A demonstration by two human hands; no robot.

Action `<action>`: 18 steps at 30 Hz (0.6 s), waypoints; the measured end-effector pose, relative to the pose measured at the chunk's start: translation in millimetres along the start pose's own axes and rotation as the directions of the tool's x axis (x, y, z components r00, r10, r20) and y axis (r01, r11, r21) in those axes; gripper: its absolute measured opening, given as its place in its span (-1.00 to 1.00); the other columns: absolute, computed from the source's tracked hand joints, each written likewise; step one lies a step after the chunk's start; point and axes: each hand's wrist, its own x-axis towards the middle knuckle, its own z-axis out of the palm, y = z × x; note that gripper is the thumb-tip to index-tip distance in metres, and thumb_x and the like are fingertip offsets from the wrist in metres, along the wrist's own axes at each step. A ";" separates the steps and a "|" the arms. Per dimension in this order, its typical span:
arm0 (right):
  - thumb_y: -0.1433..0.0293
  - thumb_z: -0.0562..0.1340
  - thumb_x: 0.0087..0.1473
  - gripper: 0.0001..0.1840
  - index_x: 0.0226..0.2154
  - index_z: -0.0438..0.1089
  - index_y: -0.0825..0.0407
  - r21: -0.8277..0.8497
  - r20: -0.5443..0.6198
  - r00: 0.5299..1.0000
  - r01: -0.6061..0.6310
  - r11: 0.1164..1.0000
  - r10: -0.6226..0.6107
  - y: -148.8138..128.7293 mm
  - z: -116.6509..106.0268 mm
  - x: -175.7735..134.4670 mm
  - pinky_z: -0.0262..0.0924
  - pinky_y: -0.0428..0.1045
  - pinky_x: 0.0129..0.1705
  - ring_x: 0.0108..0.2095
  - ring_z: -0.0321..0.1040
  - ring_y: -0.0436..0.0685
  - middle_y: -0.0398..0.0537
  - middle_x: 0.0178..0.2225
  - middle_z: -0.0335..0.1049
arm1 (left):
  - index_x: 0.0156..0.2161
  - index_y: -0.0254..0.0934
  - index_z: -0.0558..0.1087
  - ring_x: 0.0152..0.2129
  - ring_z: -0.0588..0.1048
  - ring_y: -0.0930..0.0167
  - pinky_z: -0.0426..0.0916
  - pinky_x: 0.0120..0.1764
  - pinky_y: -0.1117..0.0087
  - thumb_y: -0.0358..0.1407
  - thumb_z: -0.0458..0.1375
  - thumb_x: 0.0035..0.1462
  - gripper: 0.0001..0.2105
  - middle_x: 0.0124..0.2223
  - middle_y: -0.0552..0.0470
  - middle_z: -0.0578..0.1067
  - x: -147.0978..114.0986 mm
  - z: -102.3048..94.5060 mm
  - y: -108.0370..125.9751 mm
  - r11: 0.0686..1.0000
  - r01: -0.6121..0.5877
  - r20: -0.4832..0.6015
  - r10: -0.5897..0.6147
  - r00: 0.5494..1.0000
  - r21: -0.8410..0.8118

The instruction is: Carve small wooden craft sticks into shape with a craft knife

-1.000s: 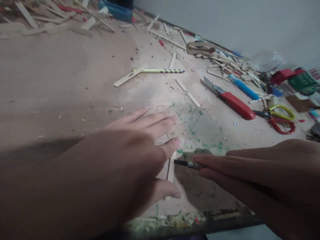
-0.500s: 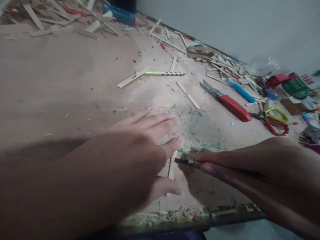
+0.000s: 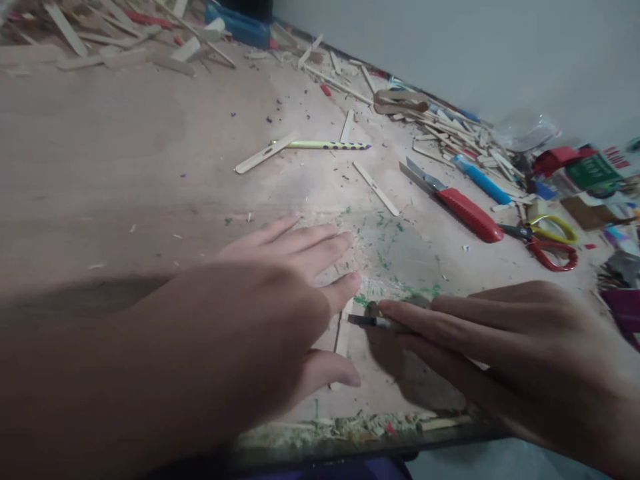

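Observation:
My left hand (image 3: 280, 287) lies flat with its fingers spread, pressing a narrow wooden craft stick (image 3: 343, 340) against the wooden tabletop. Most of that stick is hidden beneath the hand. From the right, my right hand (image 3: 480, 333) pinches a small craft knife (image 3: 367, 321) with a short dark blade. The blade's tip meets the stick's right edge, or sits just beside it, between my left index finger and thumb. My right fingers cover the knife's handle.
A red utility knife (image 3: 470, 215), scissors (image 3: 553, 241) and a blue pen-like tool (image 3: 483, 181) lie to the right. Beyond my hands are a spotted pencil (image 3: 330, 145) and loose sticks (image 3: 376, 189). A stick pile (image 3: 460, 133) lines the wall. The table's front edge (image 3: 360, 430) holds shavings.
My right hand's fingers have shifted and straightened along the knife, and its wrist has turned. The blade stays almost where it was. My left hand has barely moved.

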 end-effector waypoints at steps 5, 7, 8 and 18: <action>0.36 0.21 0.73 -0.71 0.26 0.60 0.08 0.064 0.012 0.997 0.074 0.995 -0.075 12.6 3.6 -0.9 0.30 0.02 -0.52 -0.52 0.59 0.06 -0.01 -0.25 0.77 | 0.39 -0.30 0.68 0.51 0.54 -0.21 0.39 0.59 -0.36 0.22 0.42 0.45 -0.30 0.35 -0.34 0.73 -3.6 0.5 0.2 1.000 0.011 0.030 -0.010 0.999 -0.018; 0.36 0.20 0.75 -0.69 0.36 0.52 0.06 0.128 0.024 0.996 0.079 0.989 -0.083 16.9 5.6 -2.1 0.34 0.01 -0.50 -0.48 0.63 0.06 0.00 -0.18 0.79 | 0.42 -0.28 0.66 0.53 0.51 -0.19 0.36 0.60 -0.35 0.23 0.37 0.49 -0.30 0.35 -0.32 0.73 -5.2 1.2 -0.8 0.999 0.018 0.032 -0.017 0.999 -0.026; 0.38 0.21 0.74 -0.68 0.39 0.48 0.07 0.135 0.024 0.996 0.083 0.987 -0.087 18.0 6.3 -3.1 0.36 0.00 -0.48 -0.46 0.64 0.05 -0.01 -0.17 0.79 | 0.43 -0.26 0.66 0.53 0.51 -0.18 0.35 0.61 -0.34 0.24 0.37 0.49 -0.30 0.35 -0.32 0.73 -5.5 1.4 -1.4 0.999 0.022 0.029 -0.022 0.999 -0.027; 0.37 0.08 0.78 -0.75 0.25 0.42 0.06 -0.124 0.013 0.995 0.095 0.988 -0.094 -1.1 -4.2 -3.7 0.11 0.10 -0.56 -0.59 0.37 0.00 -0.23 -0.38 0.59 | 0.37 -0.29 0.70 0.49 0.55 -0.17 0.40 0.59 -0.27 0.22 0.38 0.47 -0.33 0.42 -0.37 0.68 0.4 3.5 -1.7 1.000 0.004 0.009 -0.004 1.000 -0.005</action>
